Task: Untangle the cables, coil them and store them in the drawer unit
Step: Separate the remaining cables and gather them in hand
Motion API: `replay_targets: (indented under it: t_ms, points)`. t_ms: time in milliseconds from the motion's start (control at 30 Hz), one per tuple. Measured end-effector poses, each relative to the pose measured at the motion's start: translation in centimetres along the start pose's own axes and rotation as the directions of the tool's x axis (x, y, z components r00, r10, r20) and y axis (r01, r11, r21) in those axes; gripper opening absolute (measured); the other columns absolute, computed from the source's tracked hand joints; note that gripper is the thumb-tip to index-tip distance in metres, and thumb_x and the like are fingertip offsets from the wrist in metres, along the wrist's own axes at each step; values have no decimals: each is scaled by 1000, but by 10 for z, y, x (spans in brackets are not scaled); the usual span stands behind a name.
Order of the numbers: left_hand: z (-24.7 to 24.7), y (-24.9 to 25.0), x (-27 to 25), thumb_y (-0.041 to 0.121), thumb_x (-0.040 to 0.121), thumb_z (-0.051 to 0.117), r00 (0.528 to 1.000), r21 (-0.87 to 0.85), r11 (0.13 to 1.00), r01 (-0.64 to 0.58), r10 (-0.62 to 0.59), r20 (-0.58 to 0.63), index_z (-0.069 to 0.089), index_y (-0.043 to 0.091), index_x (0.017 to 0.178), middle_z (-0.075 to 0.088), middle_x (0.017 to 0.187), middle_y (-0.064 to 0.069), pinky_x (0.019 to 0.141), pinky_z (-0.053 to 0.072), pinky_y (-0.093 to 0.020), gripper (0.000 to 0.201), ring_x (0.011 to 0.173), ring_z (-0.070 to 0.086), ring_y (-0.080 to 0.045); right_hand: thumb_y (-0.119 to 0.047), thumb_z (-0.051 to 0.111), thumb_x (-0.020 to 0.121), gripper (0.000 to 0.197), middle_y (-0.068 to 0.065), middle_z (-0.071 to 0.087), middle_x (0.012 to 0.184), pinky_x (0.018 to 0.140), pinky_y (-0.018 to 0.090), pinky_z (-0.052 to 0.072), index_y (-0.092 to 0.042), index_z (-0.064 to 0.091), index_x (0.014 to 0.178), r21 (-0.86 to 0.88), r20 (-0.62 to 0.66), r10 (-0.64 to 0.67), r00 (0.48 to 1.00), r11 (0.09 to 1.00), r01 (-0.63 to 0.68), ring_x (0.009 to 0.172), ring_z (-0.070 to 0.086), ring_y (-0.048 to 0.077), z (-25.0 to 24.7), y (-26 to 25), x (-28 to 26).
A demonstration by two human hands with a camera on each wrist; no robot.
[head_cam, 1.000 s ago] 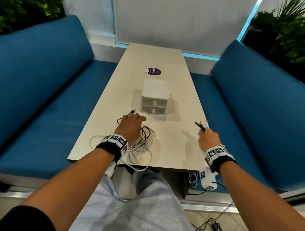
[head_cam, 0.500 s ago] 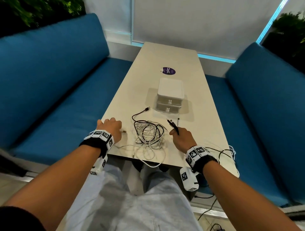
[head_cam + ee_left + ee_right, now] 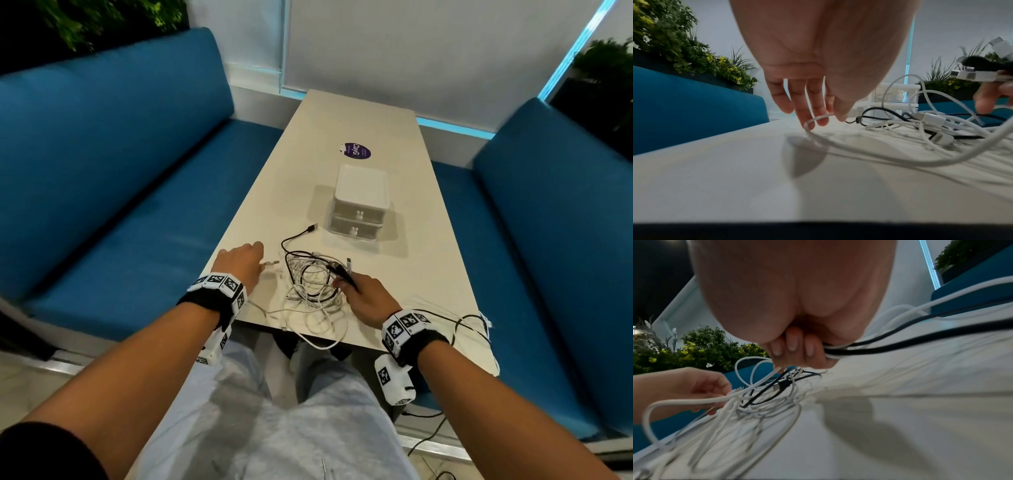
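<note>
A tangle of white and black cables (image 3: 310,287) lies near the front edge of the table (image 3: 428,274). A black cable's USB plug (image 3: 310,229) points toward the white two-drawer unit (image 3: 361,192), whose drawers are closed. My left hand (image 3: 239,265) is left of the tangle and pinches a white cable (image 3: 818,117) near its plug between thumb and fingers. My right hand (image 3: 359,296) sits at the tangle's right side, fingers (image 3: 795,347) curled round black and white cables (image 3: 879,344), with their plug ends sticking out above the fist. These cables trail right over the table edge (image 3: 472,322).
Blue benches flank the table on the left (image 3: 120,171) and right (image 3: 548,222). A purple sticker (image 3: 356,151) lies beyond the drawer unit. Plants stand behind the benches. More cables run along the floor at lower right (image 3: 428,442).
My right hand has moved left from the table's right edge to the tangle, carrying its cable ends. My left hand has left the tangle and moved left with a white cable end.
</note>
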State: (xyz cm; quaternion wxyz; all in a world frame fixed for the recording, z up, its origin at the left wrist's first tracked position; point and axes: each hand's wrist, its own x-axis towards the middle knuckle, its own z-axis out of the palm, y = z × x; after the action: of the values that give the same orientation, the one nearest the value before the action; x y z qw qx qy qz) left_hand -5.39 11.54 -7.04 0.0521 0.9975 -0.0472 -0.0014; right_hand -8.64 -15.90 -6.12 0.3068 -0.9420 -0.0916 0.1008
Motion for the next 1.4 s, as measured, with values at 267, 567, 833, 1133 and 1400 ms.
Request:
replay_targets:
  t_ms: [267,567,833,1133,1400]
  points:
    - [6,16,-5,5,92,50,999,-238,971,-31,32,2,53,15,100,49,110,-4,76,46,-36,12,86,53,-26,-33,38,101,32,17,64,110,77,39,50,-12,55,117,-332,35,153,988,934,-133,96,61,37,4,13,16]
    - [10,51,-15,16,85,56,945,-257,916,-307,325,30,58,28,103,54,98,6,75,42,-30,23,89,53,-19,-30,37,102,30,21,63,107,69,34,41,-9,53,117,-303,15,162,987,941,-150,95,61,40,6,22,18]
    - [13,65,-18,-3,85,48,928,-354,875,-331,370,49,58,33,119,61,117,1,82,50,-40,51,101,59,-24,-30,37,102,30,21,63,107,69,33,40,-9,53,118,-282,20,181,983,945,-168,94,61,38,5,26,18]
    - [7,80,-10,-11,83,50,946,-486,815,-314,314,-85,73,20,108,69,109,-6,86,50,-33,46,102,60,-23,-26,39,101,30,23,64,106,68,34,41,-8,51,122,-296,16,156,988,944,-145,94,60,41,7,27,16]
    - [-7,87,1,7,89,65,917,-488,777,-398,352,-186,76,16,101,68,96,-4,80,47,-30,18,89,60,-20,-26,40,101,28,22,63,105,69,36,43,-10,49,121,-297,24,164,986,943,-150,93,61,40,9,27,14]
